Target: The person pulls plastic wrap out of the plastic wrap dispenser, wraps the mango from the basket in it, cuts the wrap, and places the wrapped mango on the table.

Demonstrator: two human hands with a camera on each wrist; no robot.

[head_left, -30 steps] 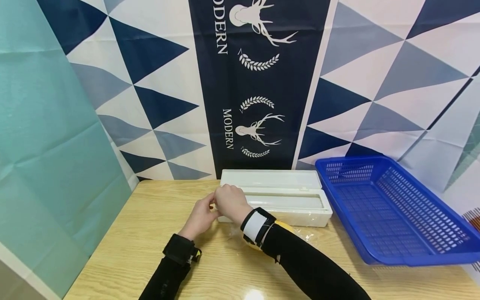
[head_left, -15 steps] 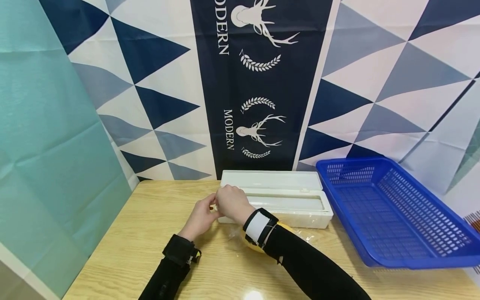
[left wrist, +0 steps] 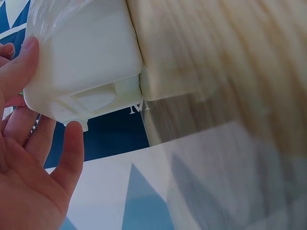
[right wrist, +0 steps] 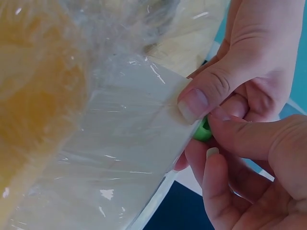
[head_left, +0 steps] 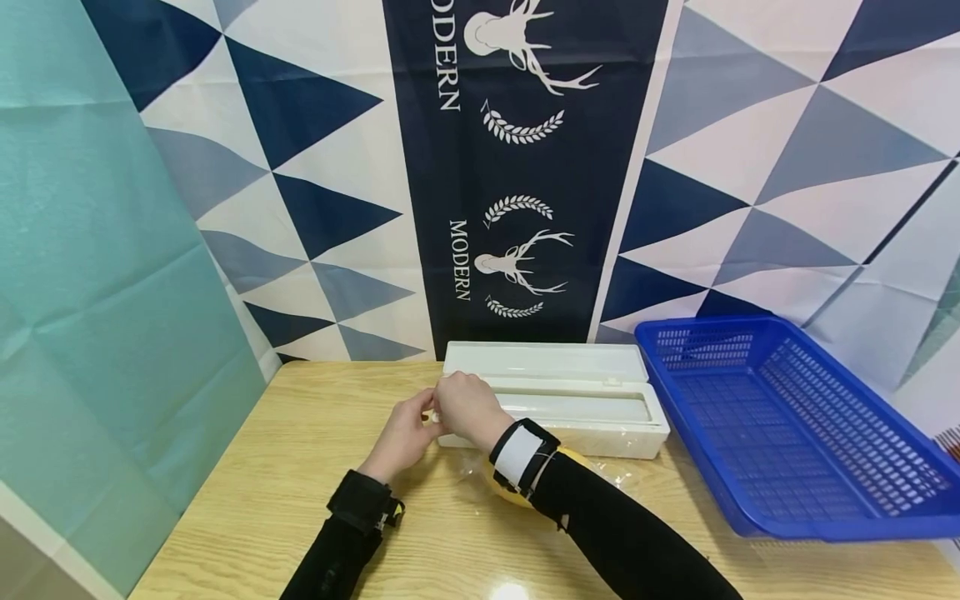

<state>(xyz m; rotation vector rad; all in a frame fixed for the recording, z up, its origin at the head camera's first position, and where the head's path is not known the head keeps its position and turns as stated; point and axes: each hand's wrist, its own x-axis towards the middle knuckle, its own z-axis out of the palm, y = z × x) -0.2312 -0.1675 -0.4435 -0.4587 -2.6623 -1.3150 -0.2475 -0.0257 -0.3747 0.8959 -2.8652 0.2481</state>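
The white cling film dispenser (head_left: pixel 600 442) lies across the back of the table with its lid (head_left: pixel 547 360) raised. My left hand (head_left: pixel 401 433) holds its left end, thumb on the front face. My right hand (head_left: pixel 468 404) meets it there; in the right wrist view, its thumb and finger pinch a small green slider (right wrist: pixel 203 132) at the dispenser's edge. Clear cling film (right wrist: pixel 120 143) stretches over the front face. Under my right forearm sits a round yellow dish-like thing (head_left: pixel 576 456), mostly hidden, with film over it.
A blue plastic basket (head_left: pixel 765 433) stands close by the dispenser's right end. Patterned cloth (head_left: pixel 517 167) hangs directly behind the dispenser, and a teal cloth (head_left: pixel 112 292) runs down the left side of the wooden table (head_left: pixel 255 500).
Both hands keep their place at the dispenser's left end. Only a slight shift of the whole head view shows.
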